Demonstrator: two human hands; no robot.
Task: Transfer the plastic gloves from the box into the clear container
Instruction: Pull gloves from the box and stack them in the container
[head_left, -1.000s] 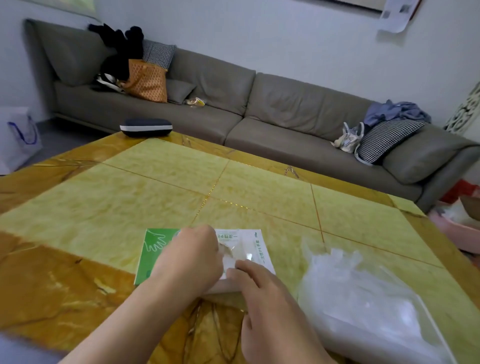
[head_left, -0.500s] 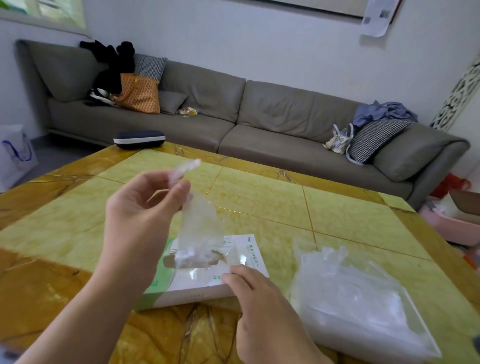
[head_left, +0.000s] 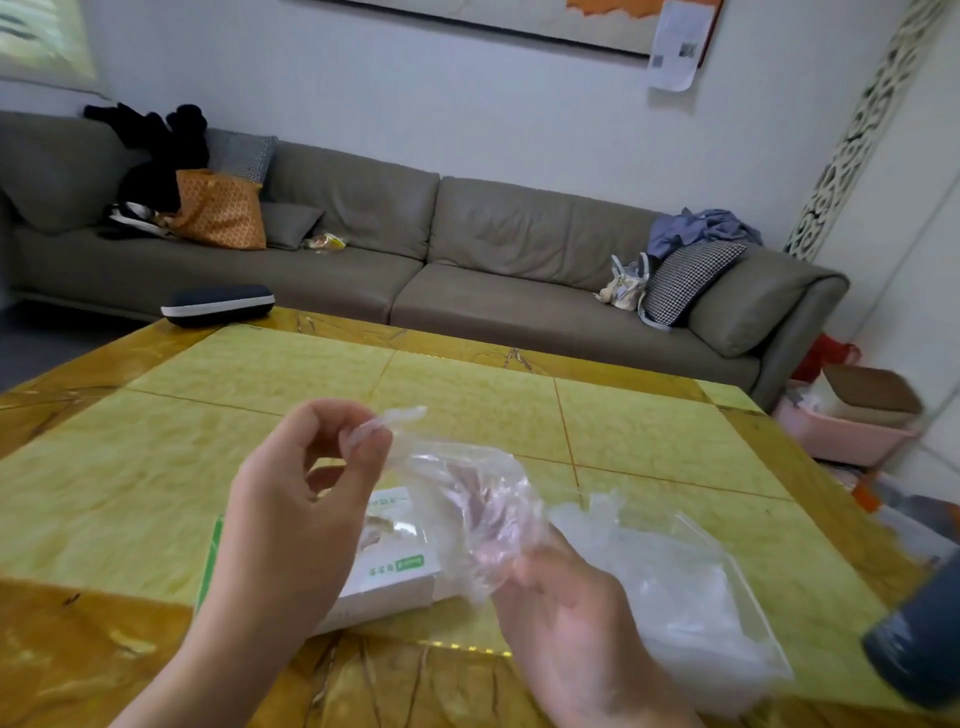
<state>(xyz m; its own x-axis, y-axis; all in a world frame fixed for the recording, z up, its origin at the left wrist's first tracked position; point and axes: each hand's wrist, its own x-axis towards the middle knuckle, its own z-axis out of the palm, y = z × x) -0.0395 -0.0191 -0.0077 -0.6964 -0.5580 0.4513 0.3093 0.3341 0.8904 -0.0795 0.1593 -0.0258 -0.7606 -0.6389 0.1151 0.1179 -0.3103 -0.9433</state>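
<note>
A thin clear plastic glove (head_left: 467, 499) hangs in the air between my hands, above the table. My left hand (head_left: 296, 514) pinches its upper end between thumb and fingers. My right hand (head_left: 566, 613) grips its lower end, with fingers partly covered by the film. Beneath them lies the white and green glove box (head_left: 395, 577), flat on the yellow table (head_left: 467, 395). The clear container (head_left: 691, 587), holding a heap of clear gloves, sits to the right of the box near my right hand.
A dark oval case (head_left: 217, 305) rests at the table's far left corner. A grey cylinder (head_left: 919, 639) stands at the right edge. A grey sofa (head_left: 467, 270) with bags and cushions runs behind the table. A pink tub (head_left: 852, 431) sits on the floor at right.
My left hand pulled a glove up out of the box. My right hand left the box top and took hold of the glove's lower end, which now stretches between both hands.
</note>
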